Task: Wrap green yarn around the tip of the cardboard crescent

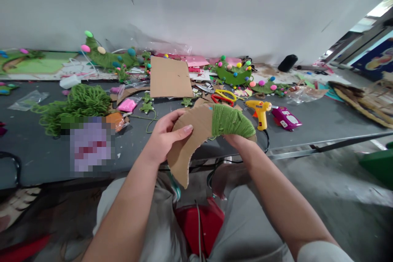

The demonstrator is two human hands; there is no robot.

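A cardboard crescent [184, 153] is held up over the table's front edge, tips pointing down. Green yarn [230, 120] is wound tightly round its right part; the left part is bare brown cardboard. My left hand [167, 135] is closed on the bare part, thumb on the front face and fingers behind. At the wrapped end, my right hand [239, 141] grips from below and behind, its fingers mostly hidden by the crescent. Just right of it on the table lie a yellow glue gun [259, 112] and a purple box-like thing [286, 118].
A heap of loose green yarn [89, 102] lies on the grey table [319, 116] at left. Behind the crescent are a cardboard sheet [170, 75], yellow-handled scissors [225, 95] and green crescents with coloured pompoms [235, 73]. A red stool [201, 227] shows between the legs.
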